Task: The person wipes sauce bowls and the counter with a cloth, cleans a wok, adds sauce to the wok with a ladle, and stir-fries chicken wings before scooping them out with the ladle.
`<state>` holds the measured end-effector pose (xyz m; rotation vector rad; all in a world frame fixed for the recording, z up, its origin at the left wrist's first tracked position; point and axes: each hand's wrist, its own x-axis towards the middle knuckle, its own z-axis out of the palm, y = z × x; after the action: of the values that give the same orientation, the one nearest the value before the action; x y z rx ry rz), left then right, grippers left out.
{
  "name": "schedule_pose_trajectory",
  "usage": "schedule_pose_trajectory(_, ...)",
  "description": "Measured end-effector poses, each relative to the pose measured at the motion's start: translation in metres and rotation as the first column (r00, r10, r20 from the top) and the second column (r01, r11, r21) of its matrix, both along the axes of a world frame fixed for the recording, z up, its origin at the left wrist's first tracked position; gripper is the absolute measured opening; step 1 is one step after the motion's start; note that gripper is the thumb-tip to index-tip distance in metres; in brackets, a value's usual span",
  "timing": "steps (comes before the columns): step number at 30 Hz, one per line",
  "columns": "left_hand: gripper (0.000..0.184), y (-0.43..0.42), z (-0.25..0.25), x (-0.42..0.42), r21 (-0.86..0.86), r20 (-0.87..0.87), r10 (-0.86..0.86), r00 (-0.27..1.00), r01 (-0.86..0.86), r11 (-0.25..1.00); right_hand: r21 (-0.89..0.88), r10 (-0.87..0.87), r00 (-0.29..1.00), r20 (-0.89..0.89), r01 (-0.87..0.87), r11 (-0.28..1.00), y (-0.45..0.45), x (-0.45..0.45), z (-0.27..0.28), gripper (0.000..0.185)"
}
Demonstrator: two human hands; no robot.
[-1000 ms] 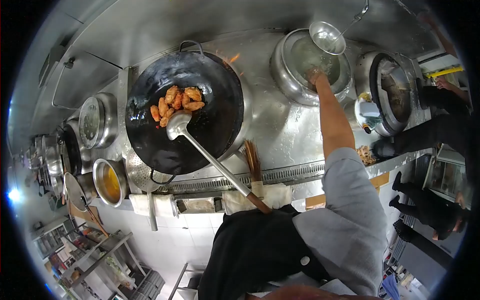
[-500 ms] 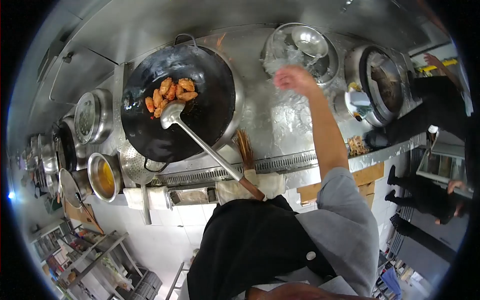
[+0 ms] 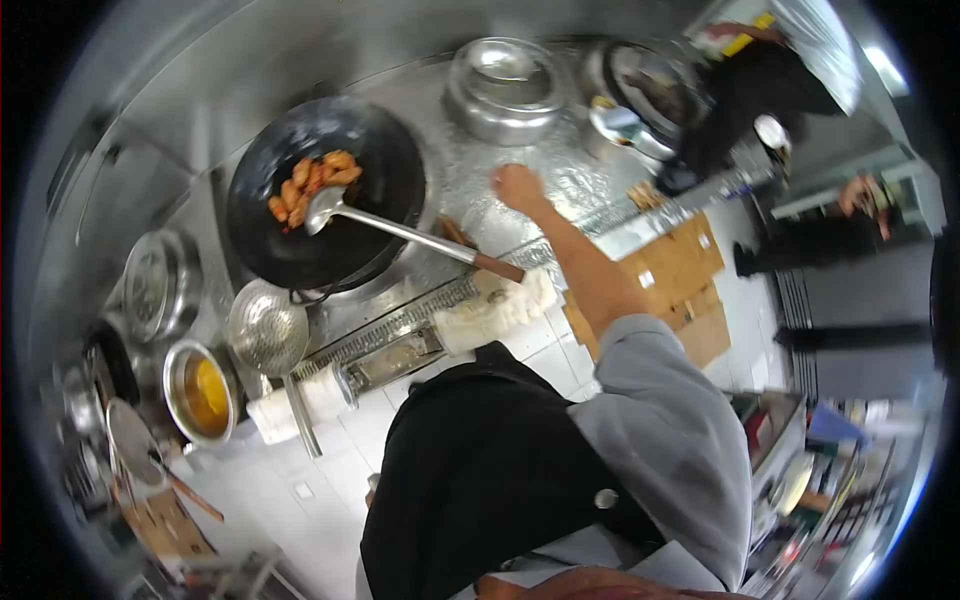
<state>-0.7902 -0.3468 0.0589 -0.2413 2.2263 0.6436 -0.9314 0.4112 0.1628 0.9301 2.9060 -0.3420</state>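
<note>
My right hand (image 3: 517,187) is over the wet steel counter, between the wok and a round metal basin (image 3: 505,98). It looks curled, but blur hides the fingers, and nothing can be made out in it. On the left, browned chicken pieces (image 3: 300,182) with bits of red lie in the black wok (image 3: 300,255). A ladle (image 3: 405,232) rests with its bowl against the food, its wooden-ended handle reaching over the stove edge onto a folded cloth (image 3: 505,308). No hand touches the ladle. My left hand is out of view.
A perforated strainer (image 3: 268,328) lies beside a pot of yellow liquid (image 3: 205,395). Lidded pots line the left. Flattened cardboard (image 3: 680,270) covers floor at right. A person in dark clothes (image 3: 750,95) stands by the far stove; another person (image 3: 820,245) is farther right.
My right hand has drawn back from the basin toward me and left, and the splashing water there has settled. The view has turned. Ladle and chicken look unmoved in the wok.
</note>
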Motion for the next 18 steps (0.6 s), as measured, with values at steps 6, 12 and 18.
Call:
schedule_pose_trajectory(6,0.036,-0.043,0.004,0.004,0.014,-0.165,0.071,0.984,-0.069,0.998,-0.202,0.149,0.939,-0.309,-0.218,0.955,-0.129,0.037,0.105,0.054)
schedule_pose_trajectory(12,0.037,0.022,0.096,-0.080,0.651,-0.134,0.363,0.922,-0.194,0.734,-0.191,0.315,0.918,-0.241,-0.363,0.912,-0.194,0.038,0.085,0.066)
schedule_pose_trajectory(18,0.037,0.140,0.130,-0.184,0.869,0.337,0.408,0.848,-0.448,0.211,-0.273,0.089,0.894,-0.439,-0.227,0.935,-0.234,0.088,0.083,0.059)
